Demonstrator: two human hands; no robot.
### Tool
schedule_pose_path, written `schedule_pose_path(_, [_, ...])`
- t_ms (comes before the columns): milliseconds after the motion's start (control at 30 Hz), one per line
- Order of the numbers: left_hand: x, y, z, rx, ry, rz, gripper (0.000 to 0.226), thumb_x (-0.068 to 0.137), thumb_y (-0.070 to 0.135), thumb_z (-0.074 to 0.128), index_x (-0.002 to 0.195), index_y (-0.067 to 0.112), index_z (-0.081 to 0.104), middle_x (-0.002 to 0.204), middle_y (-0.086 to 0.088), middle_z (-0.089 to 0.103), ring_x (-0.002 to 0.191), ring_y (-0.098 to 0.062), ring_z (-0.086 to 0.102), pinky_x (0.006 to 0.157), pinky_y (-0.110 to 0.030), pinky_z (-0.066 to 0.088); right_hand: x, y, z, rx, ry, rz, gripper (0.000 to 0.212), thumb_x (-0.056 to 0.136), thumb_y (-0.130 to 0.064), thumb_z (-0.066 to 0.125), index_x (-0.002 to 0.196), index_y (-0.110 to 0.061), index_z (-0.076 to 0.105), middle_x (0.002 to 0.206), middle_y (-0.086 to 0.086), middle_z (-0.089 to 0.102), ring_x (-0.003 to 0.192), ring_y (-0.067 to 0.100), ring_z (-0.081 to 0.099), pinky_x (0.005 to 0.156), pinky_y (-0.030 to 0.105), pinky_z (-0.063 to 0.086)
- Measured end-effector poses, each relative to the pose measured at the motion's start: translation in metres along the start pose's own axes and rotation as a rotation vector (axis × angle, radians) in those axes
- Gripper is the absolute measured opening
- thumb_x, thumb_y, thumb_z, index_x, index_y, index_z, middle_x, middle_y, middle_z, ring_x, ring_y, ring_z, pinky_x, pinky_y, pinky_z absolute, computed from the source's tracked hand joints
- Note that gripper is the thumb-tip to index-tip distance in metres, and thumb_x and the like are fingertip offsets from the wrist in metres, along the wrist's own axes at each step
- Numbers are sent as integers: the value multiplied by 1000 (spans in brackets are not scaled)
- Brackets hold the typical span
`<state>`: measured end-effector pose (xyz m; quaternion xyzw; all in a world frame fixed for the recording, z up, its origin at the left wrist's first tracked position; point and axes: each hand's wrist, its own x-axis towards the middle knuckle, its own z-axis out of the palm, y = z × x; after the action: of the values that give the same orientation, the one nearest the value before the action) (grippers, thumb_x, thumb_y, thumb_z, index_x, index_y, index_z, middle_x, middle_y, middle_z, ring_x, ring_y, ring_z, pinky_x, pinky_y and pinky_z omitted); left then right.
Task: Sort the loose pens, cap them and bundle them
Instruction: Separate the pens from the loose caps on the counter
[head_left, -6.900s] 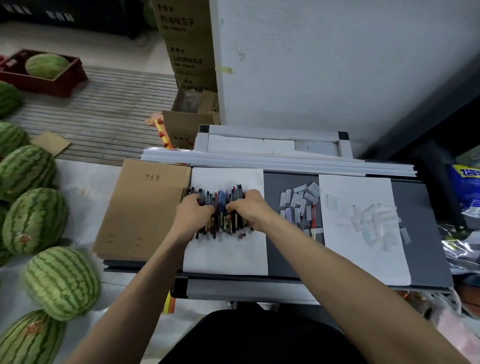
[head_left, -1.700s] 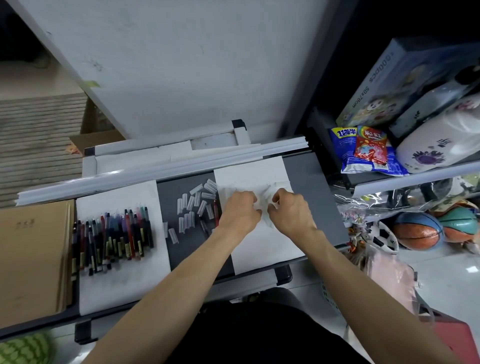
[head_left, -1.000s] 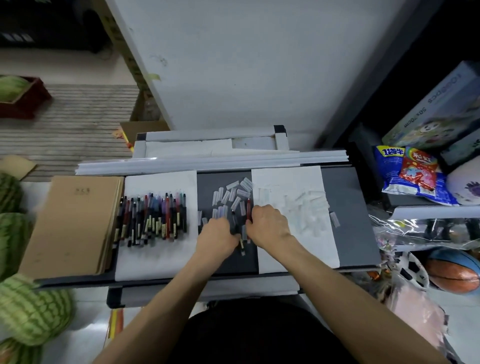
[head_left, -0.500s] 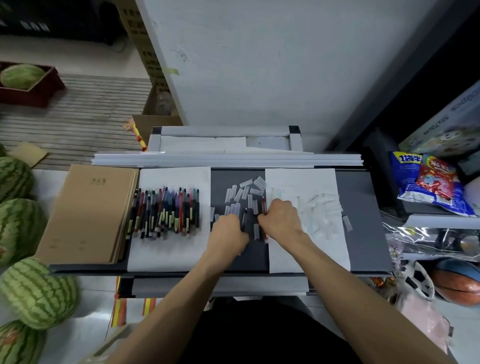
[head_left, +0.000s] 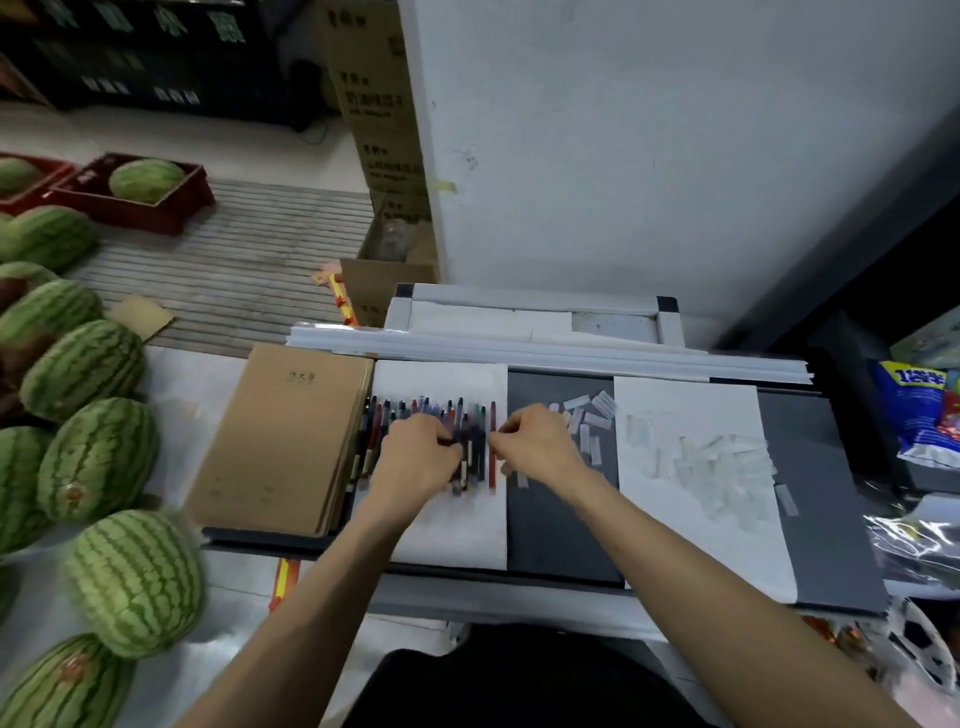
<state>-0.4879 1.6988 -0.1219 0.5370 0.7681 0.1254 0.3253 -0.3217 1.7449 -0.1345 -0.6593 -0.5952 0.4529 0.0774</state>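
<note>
Resting on the pens (head_left: 475, 449) lined up on the left white paper (head_left: 441, 525), your left hand (head_left: 421, 460) curls its fingers over them; your right hand (head_left: 540, 447), fingers bent, meets the row's right edge, grip unclear

You are wearing black clothing (head_left: 519, 686), showing as a dark rounded shape at the bottom centre of the frame. Your left hand (head_left: 421, 460) and right hand (head_left: 543, 449) are going bare, forearms uncovered.

White wall (head_left: 675, 156), slatted floor (head_left: 234, 260), stacked cardboard boxes (head_left: 382, 130), watermelons (head_left: 96, 457) at left
</note>
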Motion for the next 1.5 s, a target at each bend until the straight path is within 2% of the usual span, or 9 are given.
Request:
schedule_pose_path(67, [5, -15, -14, 4, 26, -39, 32, 87, 21, 72, 58, 8, 65, 53, -1, 63, 47, -9, 58, 45, -20, 38, 4, -16, 13, 9, -25, 12, 22, 80, -17, 63, 73, 1, 73, 64, 8, 74, 61, 19, 75, 65, 34, 64])
schedule_pose_path(200, [13, -39, -32, -6, 18, -95, 26, 83, 20, 71, 66, 1, 67, 64, -14, 70, 58, -26, 68, 55, -30, 56, 8, -43, 35, 28, -7, 31, 16, 74, -11, 59, 59, -9, 52, 56, 9, 61, 59, 26, 71, 52, 27, 47])
schedule_pose_path(333, [20, -52, -34, 3, -2, -103, 31, 83, 19, 70, 59, 4, 58, 59, -13, 61, 54, -25, 51, 53, -30, 47, 14, -56, 52, 10, -6, 46, 18, 73, -5, 56, 77, 9, 66, 78, 23, 72, 66, 31, 68, 58, 35, 54])
schedule_pose_path(433, [23, -57, -33, -4, 5, -95, 32, 83, 20, 73, 61, 1, 59, 62, -14, 62, 56, -26, 51, 54, -32, 50, 14, -59, 62, -34, 7, 31, 6, 70, -1, 53, 68, -1, 59, 68, 18, 64, 56, 29, 55, 53, 31, 42])
schedule_pose_path(700, [19, -60, -28, 34, 24, -51, 21, 89, 29, 76, 80, 10, 70, 76, -6, 70, 71, -23, 67, 69, -41, 62, 3, -39, 62, -112, 19, -32, 18, 73, -3, 52, 56, -2, 56, 56, 12, 58, 49, 24, 49, 50, 29, 43])
schedule_pose_path(833, [13, -55, -26, 115, -24, 32, 4, 93, 22, 68, 91, 21, 71, 84, -4, 74, 68, -21, 70, 70, -41, 63, -7, -20, 42, -303, 14, -89, 20, 86, -20, 52, 85, -14, 71, 76, 3, 71, 70, 26, 65, 58, 33, 52])
schedule_pose_path(900, [9, -48, -22, 165, -69, 76, 12, 92, 17, 66, 101, 21, 73, 90, -1, 75, 71, -18, 70, 72, -38, 63, -13, -10, 30, -393, 53, -119, 18, 91, -25, 50, 94, -19, 67, 87, 3, 69, 79, 28, 65, 65, 34, 52])
schedule_pose_path(1167, [-3, 9, 31, 261, -184, 257, 30, 89, 21, 69, 119, 19, 69, 105, -4, 72, 99, -27, 69, 87, -36, 57, -38, 62, -25, -541, 163, -84, 10, 95, -25, 52, 98, -17, 56, 108, 7, 67, 91, 32, 64, 70, 36, 45])
schedule_pose_path(1500, [0, 50, 86, 395, -213, 259, 53, 85, 25, 79, 131, 18, 52, 132, -9, 41, 104, -36, 64, 80, -43, 56, -43, 121, -33, -439, 162, -17, 47, 97, -25, 62, 139, -15, 45, 133, 11, 51, 107, 36, 65, 82, 43, 54])
